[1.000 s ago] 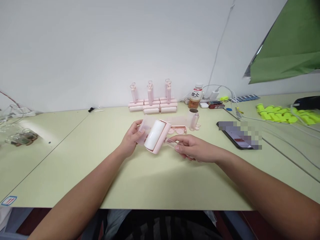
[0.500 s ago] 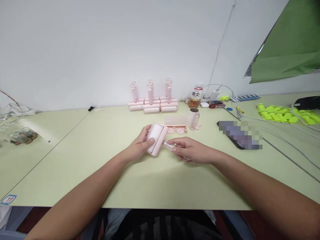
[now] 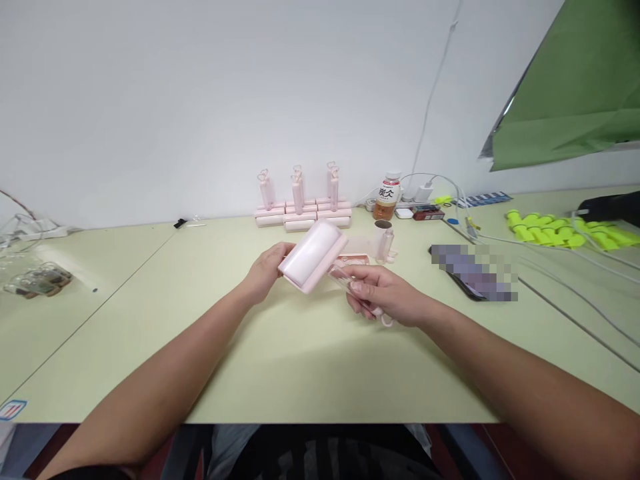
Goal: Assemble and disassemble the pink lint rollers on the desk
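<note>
My left hand [image 3: 267,272] is closed on the left end of a pale pink case [image 3: 313,255] with a rounded lid, held tilted above the table. My right hand [image 3: 377,291] grips a slim clear pink tube [image 3: 341,277] with a ring at its lower end. The tube's upper end is right at the case's lower right edge; whether they touch I cannot tell. Behind the case lies an open pink case [image 3: 356,259], partly hidden. Beside it stand a white cup-like cylinder [image 3: 379,233] and another clear pink tube [image 3: 385,247].
Several pink cases [image 3: 300,221] with upright tubes line the wall. A drink bottle [image 3: 387,197], a phone [image 3: 465,273] and bright yellow pieces [image 3: 555,229] are to the right, with white cables [image 3: 530,241]. Clear-wrapped items [image 3: 40,279] lie at far left.
The pink case has been raised and turned, so its smooth rounded lid faces me. The tube in my right hand now shows more of its length, including its ring.
</note>
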Demonstrator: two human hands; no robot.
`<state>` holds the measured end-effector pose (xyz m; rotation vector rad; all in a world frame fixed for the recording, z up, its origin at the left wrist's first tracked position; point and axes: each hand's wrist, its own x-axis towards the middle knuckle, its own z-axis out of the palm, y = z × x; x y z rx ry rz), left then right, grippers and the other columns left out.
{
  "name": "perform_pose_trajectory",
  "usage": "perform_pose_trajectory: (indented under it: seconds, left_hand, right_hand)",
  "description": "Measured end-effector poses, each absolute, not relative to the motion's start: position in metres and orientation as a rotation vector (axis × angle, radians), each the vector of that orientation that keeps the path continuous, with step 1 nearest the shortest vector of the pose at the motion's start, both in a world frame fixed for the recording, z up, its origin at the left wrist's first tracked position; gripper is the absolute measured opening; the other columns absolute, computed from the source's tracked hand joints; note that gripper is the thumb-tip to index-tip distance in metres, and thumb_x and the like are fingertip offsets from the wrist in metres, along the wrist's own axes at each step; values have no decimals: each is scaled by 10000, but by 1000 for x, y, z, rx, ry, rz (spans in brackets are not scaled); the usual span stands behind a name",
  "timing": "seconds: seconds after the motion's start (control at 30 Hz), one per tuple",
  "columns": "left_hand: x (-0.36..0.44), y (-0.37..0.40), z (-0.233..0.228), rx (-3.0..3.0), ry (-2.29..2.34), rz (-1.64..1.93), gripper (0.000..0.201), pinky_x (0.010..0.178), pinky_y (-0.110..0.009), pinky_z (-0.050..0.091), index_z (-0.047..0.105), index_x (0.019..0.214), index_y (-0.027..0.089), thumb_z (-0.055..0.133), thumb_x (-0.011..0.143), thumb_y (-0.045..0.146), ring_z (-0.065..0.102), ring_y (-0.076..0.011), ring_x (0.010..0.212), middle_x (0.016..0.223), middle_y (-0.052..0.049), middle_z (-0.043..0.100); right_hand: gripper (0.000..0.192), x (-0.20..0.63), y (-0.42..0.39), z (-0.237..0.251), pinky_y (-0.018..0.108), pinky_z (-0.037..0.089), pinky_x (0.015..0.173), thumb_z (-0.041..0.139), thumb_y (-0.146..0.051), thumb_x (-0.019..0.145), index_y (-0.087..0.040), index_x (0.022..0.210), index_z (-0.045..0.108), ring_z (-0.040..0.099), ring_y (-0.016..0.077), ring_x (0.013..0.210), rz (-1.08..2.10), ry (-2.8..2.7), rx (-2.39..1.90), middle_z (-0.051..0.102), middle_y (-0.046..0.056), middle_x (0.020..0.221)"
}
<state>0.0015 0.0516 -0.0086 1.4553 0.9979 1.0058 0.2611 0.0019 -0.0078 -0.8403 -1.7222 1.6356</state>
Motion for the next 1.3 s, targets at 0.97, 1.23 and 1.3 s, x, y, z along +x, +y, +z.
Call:
perform_pose_trajectory:
  seconds: [0.97,1.23,1.3]
  left_hand:
    - [56,-22,-20,3103,745,1199,251,668,-288,526,573,1132,195,480,902,166,658,-161,677,777,-19,719]
    - [41,-14,4,3037,677,1529,153,564,-238,435,621,1014,198,593,864,207,572,-127,578,673,0,650]
    - [28,-2,16,2837,974,1641,131,557,-221,421,634,992,212,612,865,236,546,-104,561,678,15,634]
  right_hand:
    - [487,224,-21,-25,386,490,944,655,-459,853,-260,1291,583,649,234,1050,1737,-1321,-739,682,83,1192]
    - [546,229,-23,-27,429,498,922,476,-552,944,-264,1407,479,624,240,1079,1795,-1493,-545,583,120,1325]
    - [551,229,-25,-26,443,504,905,475,-534,952,-275,1435,420,632,237,1074,1810,-1555,-503,521,145,1393]
